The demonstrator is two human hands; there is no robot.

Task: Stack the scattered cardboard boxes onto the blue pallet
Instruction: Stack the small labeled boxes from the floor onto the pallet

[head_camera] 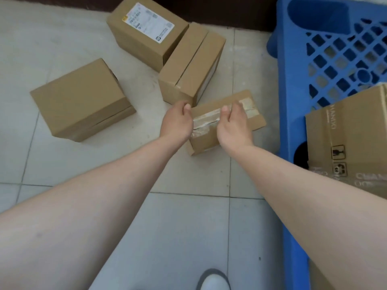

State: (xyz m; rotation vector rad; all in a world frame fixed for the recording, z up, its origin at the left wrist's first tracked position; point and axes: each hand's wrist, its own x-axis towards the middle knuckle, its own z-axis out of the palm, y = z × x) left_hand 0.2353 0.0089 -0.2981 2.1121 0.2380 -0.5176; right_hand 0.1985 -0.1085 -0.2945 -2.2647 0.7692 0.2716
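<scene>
Left hand (178,121) and right hand (234,125) work beside the blue pallet (293,91), which carries one printed box (347,143); three larger boxes (81,101) remain on the floor (188,216), and both hands curl round the small taped box (206,141), not yet lifted.

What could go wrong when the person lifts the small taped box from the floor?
1. The tape on the small box looks wrinkled and loose, so a flap may open during the lift.
2. The box behind it lies very close, so the left hand may bump it.
3. The large box sits at the edge of the blue pallet; a push could tip it off.
</scene>
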